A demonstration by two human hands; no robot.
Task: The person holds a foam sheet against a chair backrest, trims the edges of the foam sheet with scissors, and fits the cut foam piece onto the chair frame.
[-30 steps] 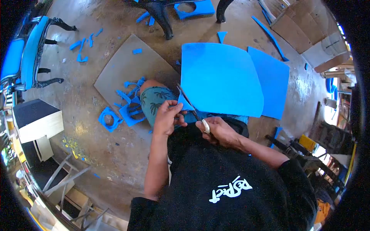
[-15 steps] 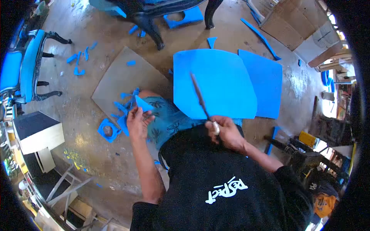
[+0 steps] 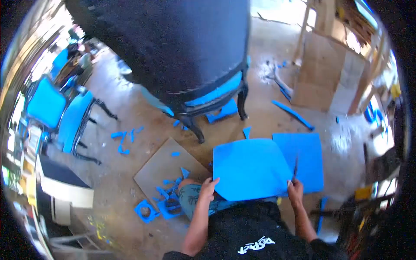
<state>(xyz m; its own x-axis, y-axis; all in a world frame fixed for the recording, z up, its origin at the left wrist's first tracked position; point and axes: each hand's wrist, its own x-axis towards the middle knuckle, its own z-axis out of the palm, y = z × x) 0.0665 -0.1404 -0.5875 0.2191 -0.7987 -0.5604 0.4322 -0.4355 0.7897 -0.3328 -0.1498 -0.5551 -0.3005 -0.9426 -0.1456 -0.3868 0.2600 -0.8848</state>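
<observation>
A blue foam panel (image 3: 249, 169) with a cut-off lower left corner lies across my lap. My left hand (image 3: 210, 189) grips its left edge near that corner, thumb on top. At the panel's right edge is my right hand (image 3: 295, 193), closed round a knife (image 3: 297, 167) whose dark blade points away from me; it is slightly blurred. The right hand also seems to touch the foam edge, but I cannot tell how firmly. Beneath and to the right lies a second blue foam sheet (image 3: 303, 151). To my left, a triangular foam offcut (image 3: 185, 172) rests among other scraps.
A dark-backed chair (image 3: 203, 47) stands just ahead. Further left is a blue upholstered chair (image 3: 47, 102). A flat brown board (image 3: 151, 173) and a ring-shaped foam scrap (image 3: 146, 211) lie on the floor. Large cardboard (image 3: 318, 73) leans at the back right.
My left hand has let go of the triangular offcut and now holds the panel's left edge. My right hand has carried the knife to the panel's right side. The view has tilted up.
</observation>
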